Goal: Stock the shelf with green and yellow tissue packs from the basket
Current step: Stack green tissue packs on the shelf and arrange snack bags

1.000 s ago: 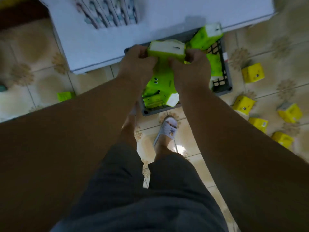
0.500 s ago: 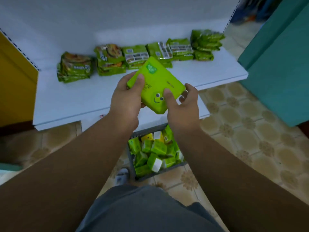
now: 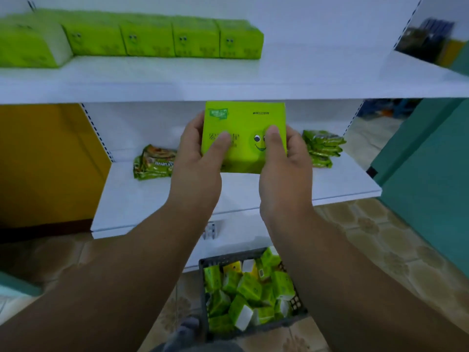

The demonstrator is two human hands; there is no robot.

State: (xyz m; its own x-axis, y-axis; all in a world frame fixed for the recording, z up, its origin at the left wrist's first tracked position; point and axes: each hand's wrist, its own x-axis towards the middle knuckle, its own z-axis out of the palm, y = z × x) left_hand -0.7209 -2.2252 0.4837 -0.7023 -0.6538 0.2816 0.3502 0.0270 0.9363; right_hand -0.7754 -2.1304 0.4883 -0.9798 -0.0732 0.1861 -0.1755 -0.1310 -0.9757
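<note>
Green tissue pack (image 3: 245, 138) now higher, squared up, between both hands.

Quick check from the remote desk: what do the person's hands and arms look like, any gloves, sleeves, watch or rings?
Both the left hand and the right hand are bare, with no gloves. Both forearms are uncovered as far as the frame shows, with no sleeve in view. No watch, band or ring shows on the visible parts. Fingernails look short and unpainted.

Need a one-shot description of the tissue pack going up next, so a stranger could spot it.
Start at the white shelf unit; just below its upper board, the left hand and right hand hold one green tissue pack. Unlike the row of green packs on that board, it is in mid-air, flat smiley face toward the camera.
</note>
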